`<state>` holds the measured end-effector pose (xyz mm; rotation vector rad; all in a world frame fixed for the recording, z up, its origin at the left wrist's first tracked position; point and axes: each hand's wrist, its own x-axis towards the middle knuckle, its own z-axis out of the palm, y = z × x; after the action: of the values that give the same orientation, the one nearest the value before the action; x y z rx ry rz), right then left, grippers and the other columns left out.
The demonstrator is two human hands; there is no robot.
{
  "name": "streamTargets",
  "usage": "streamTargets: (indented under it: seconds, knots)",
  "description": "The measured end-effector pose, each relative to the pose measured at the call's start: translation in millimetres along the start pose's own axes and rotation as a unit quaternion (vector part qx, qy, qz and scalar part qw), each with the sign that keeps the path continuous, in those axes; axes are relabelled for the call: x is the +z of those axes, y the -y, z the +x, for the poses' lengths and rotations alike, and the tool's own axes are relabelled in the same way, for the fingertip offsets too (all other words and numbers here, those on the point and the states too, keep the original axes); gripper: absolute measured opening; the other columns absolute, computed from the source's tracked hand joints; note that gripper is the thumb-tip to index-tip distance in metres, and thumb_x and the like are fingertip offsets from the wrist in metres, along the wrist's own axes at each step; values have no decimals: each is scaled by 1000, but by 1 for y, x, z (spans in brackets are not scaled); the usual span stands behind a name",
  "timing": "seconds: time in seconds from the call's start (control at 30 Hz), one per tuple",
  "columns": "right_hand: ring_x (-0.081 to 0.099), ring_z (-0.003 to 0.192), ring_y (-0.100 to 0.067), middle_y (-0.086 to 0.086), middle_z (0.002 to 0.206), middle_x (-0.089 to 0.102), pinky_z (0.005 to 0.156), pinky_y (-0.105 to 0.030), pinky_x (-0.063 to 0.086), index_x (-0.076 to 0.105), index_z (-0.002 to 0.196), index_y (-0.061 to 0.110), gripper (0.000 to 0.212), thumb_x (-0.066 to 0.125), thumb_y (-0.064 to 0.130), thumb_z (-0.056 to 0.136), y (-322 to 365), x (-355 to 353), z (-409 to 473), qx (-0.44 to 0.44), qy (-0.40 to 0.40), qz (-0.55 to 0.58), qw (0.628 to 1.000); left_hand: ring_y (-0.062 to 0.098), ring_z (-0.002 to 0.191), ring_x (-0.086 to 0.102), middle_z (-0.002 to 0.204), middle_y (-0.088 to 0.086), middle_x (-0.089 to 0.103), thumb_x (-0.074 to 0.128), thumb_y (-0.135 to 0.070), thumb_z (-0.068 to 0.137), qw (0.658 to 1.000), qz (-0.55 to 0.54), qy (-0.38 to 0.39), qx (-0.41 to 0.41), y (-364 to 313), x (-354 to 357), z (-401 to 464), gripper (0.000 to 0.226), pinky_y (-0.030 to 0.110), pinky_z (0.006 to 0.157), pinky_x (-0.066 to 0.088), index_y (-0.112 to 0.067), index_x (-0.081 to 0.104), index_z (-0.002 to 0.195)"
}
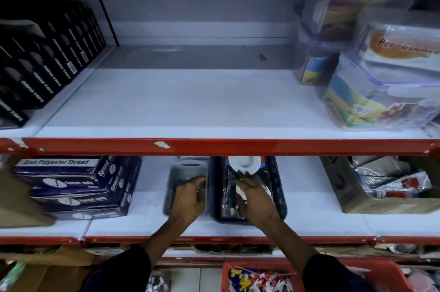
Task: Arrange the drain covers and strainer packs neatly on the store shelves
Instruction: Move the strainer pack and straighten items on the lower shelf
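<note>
White shelving with red front rails fills the view. On the lower shelf (309, 220) a dark tray (281, 196) holds strainer packs (232, 187), where the right hand (256, 196) rests with fingers spread. Just left, the left hand (188, 199) grips a grey pack (177, 172), probably a drain cover. The upper shelf (181, 106) sits bare in the middle, so arranging seems barely started.
</note>
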<state>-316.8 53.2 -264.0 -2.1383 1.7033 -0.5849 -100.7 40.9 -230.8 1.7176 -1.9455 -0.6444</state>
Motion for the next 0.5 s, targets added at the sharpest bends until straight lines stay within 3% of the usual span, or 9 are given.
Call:
streamTargets:
  seconds: [0.07, 0.2, 0.27, 0.3, 0.37, 0.43, 0.5]
  knots:
    - [38, 142, -27, -5, 147, 51, 118, -44, 33, 54, 140, 15, 53, 40, 25, 90, 26, 11, 7, -72, 30, -35, 996, 22, 86, 74, 101, 5, 78, 66, -4, 82, 999, 25, 16, -24, 27, -13, -2, 32, 20, 80, 54, -16, 71, 112]
    - [34, 144, -32, -9, 140, 59, 123, -53, 11, 59, 132, 11, 64, 27, 33, 82, 68, 47, 27, -154, 121, -142, 970, 32, 101, 70, 115, 15, 73, 58, -10, 87, 981, 139, 133, -18, 70, -20, 7, 34, 40, 92, 57, -17, 68, 118]
    - [29, 146, -34, -13, 141, 58, 122, -57, 7, 60, 132, 11, 61, 31, 33, 83, 79, 60, 33, -151, 152, -180, 960, 34, 117, 60, 132, 17, 64, 48, -6, 88, 964, 192, 182, 33, 88, -15, 10, 48, 48, 113, 41, -16, 55, 135]
    - [29, 146, -35, -14, 140, 58, 121, -59, 6, 62, 131, 11, 58, 36, 32, 84, 82, 64, 35, -145, 162, -200, 955, 35, 125, 55, 138, 17, 59, 45, -2, 86, 948, 235, 204, 57, 93, -13, 11, 56, 51, 123, 22, -13, 48, 141]
    - [37, 142, -37, -15, 133, 64, 121, -62, 4, 65, 127, 12, 53, 45, 33, 82, 86, 74, 39, -141, 172, -236, 946, 33, 134, 49, 144, 19, 54, 44, -2, 84, 922, 302, 224, 96, 103, -11, 13, 60, 49, 124, -4, -7, 43, 144]
    - [43, 138, -38, -14, 127, 68, 119, -61, -1, 68, 124, 12, 55, 46, 36, 79, 86, 79, 39, -138, 173, -244, 944, 29, 140, 43, 147, 18, 52, 46, -6, 84, 912, 318, 228, 123, 111, -10, 16, 58, 51, 124, -3, -8, 47, 142]
    - [38, 141, -37, -14, 132, 64, 119, -60, -5, 64, 129, 13, 63, 36, 39, 80, 86, 81, 40, -125, 181, -244, 945, 26, 142, 40, 148, 15, 51, 48, -8, 84, 906, 325, 235, 137, 115, -8, 19, 56, 52, 124, 1, -10, 50, 140]
